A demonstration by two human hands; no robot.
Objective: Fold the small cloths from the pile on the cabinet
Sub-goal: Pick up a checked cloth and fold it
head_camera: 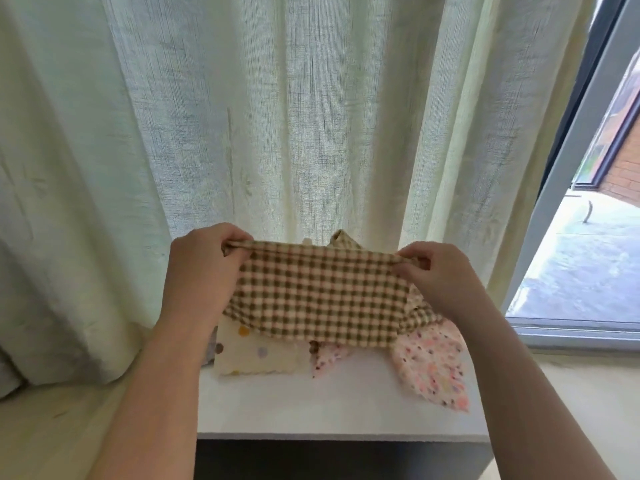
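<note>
Overhead, a brown checked cloth (320,291) is held stretched above the white cabinet top (339,410). Its left top corner is pinched by the left hand (204,261), fingers clenched on the hem; its right top corner is gripped likewise by the right hand (440,271). Beneath it, a cream dotted cloth (259,355) and a pink speckled cloth (433,368) are spread, with the pale curtain (277,116) behind.

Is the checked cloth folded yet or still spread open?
Spread. The checked cloth hangs flat between left hand and right hand, which pinch its top corners above the cabinet.
</note>
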